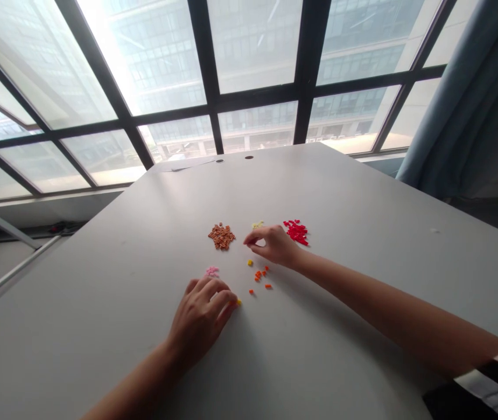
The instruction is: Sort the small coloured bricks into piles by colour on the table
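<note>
My left hand (205, 312) rests low over the white table with its fingers closed on a small yellow block (238, 302), whose end shows past the fingertips. Further forward, my right hand (273, 244) is pinched, thumb against forefinger; whatever is between the tips is too small to make out. Just below it lie another yellow block (250, 262) and several orange blocks (258, 275). Pale yellow pieces (258, 224) sit behind the right hand, partly covered by it. Pink pieces (212, 271) are beside the left hand's knuckles.
A heap of brown pieces (221, 237) lies left of my right hand, and a heap of red pieces (297, 231) to its right. The white table (354, 233) reaches toward large windows (258, 46). A blue curtain (454, 116) hangs at the right.
</note>
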Action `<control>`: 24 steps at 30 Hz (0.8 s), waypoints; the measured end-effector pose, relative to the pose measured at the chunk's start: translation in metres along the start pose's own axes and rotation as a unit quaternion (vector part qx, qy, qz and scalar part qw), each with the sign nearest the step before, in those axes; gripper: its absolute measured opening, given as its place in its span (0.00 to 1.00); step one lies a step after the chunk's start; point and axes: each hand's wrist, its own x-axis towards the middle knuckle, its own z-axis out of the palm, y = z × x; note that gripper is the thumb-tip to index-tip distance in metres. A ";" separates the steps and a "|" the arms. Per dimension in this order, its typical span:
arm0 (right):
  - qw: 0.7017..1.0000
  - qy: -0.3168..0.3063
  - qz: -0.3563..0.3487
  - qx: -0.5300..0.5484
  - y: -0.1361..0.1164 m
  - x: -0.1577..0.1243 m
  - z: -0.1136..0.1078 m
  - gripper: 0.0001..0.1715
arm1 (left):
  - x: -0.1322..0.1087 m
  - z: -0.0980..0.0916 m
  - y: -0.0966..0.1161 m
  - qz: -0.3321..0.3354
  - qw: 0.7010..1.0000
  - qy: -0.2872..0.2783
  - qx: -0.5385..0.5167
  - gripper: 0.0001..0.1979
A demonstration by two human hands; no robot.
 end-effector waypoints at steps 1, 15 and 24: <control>1.000 0.007 0.008 -0.001 -0.002 0.010 0.006 0.11 | 0.000 0.000 0.001 0.002 1.000 0.002 0.001 0.07; 0.994 -0.101 -0.029 0.007 -0.003 -0.029 -0.026 0.08 | 0.000 0.001 -0.002 -0.012 1.000 -0.002 0.000 0.07; 0.991 -0.105 -0.081 -0.016 -0.016 -0.064 -0.022 0.14 | -0.002 0.001 -0.001 -0.014 1.000 -0.007 0.004 0.05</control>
